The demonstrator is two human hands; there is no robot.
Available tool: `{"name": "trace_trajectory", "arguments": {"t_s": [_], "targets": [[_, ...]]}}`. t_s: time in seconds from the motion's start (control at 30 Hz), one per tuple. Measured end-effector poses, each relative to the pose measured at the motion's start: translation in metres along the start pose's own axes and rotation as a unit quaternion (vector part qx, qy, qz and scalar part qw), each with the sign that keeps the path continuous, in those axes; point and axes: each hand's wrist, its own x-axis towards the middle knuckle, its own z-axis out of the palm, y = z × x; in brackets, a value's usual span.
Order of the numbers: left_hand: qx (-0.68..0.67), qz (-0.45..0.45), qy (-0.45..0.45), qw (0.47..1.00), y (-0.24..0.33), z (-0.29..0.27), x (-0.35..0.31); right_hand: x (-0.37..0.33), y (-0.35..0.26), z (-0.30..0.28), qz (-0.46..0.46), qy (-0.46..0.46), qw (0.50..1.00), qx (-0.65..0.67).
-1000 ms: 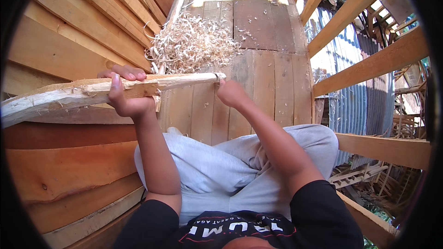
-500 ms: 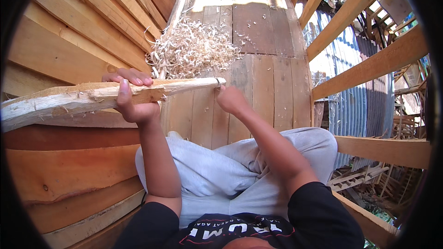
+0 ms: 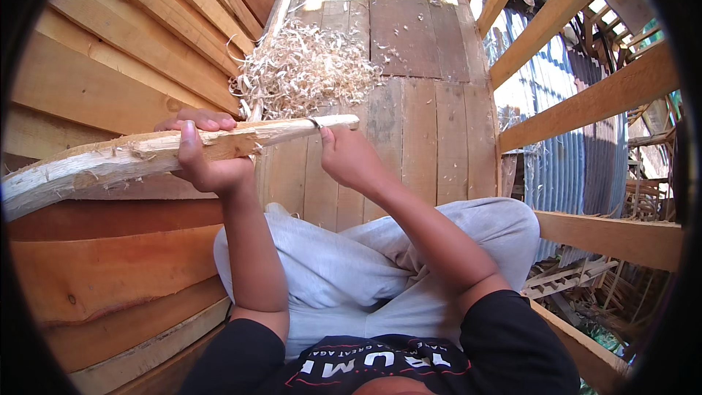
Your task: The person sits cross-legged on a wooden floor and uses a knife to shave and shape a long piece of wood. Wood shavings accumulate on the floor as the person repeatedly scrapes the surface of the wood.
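A long, pale, roughly peeled piece of wood (image 3: 124,153) runs from the left rim to a thin end in front of me. My left hand (image 3: 208,153) grips it near its middle, the thumb on the near side and the fingers over the far side. My right hand (image 3: 351,157) is closed beside the thin end, around what looks like a small knife. Only its short dark blade (image 3: 316,123) shows, lying across the wood; the handle is hidden in the hand. Loose splinters cling to the wood's surface.
Curled wood shavings (image 3: 311,73) lie heaped on the plank floor (image 3: 420,146) beyond the wood. Stacked boards (image 3: 110,271) line the left side. At right stand railing beams (image 3: 592,117), with corrugated metal sheets (image 3: 548,175) beyond. My legs (image 3: 329,263) are crossed below my hands.
My right hand and the blade have moved left along the wood, away from its tip. My left hand keeps its hold, and the wood has shifted slightly.
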Motion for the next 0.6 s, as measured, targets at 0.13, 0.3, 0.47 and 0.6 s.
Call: {"name": "trace_trajectory", "arguments": {"t_s": [0.13,0.3,0.47,0.6], "targets": [[0.099,0.013,0.099,0.990,0.002,0.014,-0.008,0.016,0.040,0.009,0.029,0.042,0.999,0.011],[0.071,0.008,0.052,0.996,-0.001,0.014,-0.006,0.033,0.088,0.008,0.106,-0.017,0.994,-0.017],[0.079,0.017,0.065,0.995,0.004,0.004,-0.008,0.005,0.002,-0.002,-0.023,-0.003,0.999,0.032],[0.080,0.005,0.089,0.993,0.001,0.013,-0.009,0.032,0.059,-0.004,0.072,-0.056,0.994,0.065]]}}
